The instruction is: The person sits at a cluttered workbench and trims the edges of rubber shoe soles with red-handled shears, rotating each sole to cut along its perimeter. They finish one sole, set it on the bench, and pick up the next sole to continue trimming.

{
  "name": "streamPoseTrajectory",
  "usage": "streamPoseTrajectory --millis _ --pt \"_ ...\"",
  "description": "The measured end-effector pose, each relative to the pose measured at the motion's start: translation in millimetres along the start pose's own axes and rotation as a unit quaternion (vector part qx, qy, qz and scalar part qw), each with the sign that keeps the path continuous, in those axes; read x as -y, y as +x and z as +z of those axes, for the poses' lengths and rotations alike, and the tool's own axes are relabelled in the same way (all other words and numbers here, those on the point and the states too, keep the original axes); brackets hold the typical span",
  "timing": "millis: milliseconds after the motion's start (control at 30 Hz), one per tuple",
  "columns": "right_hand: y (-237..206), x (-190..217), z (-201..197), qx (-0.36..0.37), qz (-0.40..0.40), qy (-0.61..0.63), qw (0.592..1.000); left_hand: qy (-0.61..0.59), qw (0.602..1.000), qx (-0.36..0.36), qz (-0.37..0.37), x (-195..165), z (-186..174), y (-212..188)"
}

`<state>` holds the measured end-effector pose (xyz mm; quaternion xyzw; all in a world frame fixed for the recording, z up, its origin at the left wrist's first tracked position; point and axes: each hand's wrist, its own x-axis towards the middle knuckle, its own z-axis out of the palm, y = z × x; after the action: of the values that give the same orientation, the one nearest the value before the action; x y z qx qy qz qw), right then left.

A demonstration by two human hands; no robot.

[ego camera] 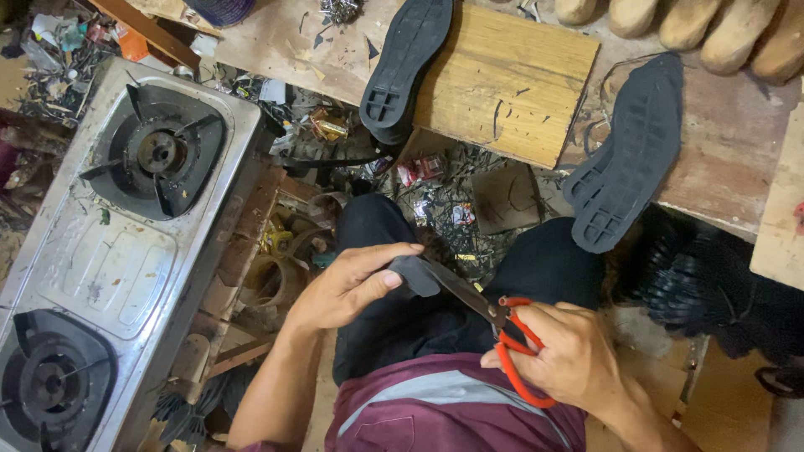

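My left hand (352, 285) pinches a small dark grey piece of rubber or leather (416, 274) above my lap. My right hand (565, 356) grips red-handled scissors (502, 331), whose dark blades reach up-left to the edge of that piece. Both hands hover over my dark trousers and maroon shirt.
A steel two-burner gas stove (109, 251) stands at the left. Two black shoe soles (406, 63) (628, 155) lie on a wooden workbench (511, 79) ahead, one overhanging its edge. Wooden shoe lasts (712, 29) line the top right. Scraps litter the floor (444, 197); black material is piled at right (712, 285).
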<state>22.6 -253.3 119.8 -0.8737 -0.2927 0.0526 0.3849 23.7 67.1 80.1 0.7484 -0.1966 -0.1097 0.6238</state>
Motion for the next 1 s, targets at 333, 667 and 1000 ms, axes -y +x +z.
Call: streamPoseTrajectory --millis 333,667,1000 --pt "-13.5 -13.2 2.0 -0.024 0.051 0.042 0.997 -0.044 0.998 -0.041 -0.021 6.0 -4.1 3.4" --pt "-15.5 -22.6 37.0 -0.009 0.151 0.099 0.983 -0.440 0.887 -0.142 -0.016 43.5 35.2 12.3" --pt "-25.6 -31.8 47.3 0.038 0.228 0.238 0.943 -0.298 0.938 -0.176 -0.007 24.0 42.5 15.8"
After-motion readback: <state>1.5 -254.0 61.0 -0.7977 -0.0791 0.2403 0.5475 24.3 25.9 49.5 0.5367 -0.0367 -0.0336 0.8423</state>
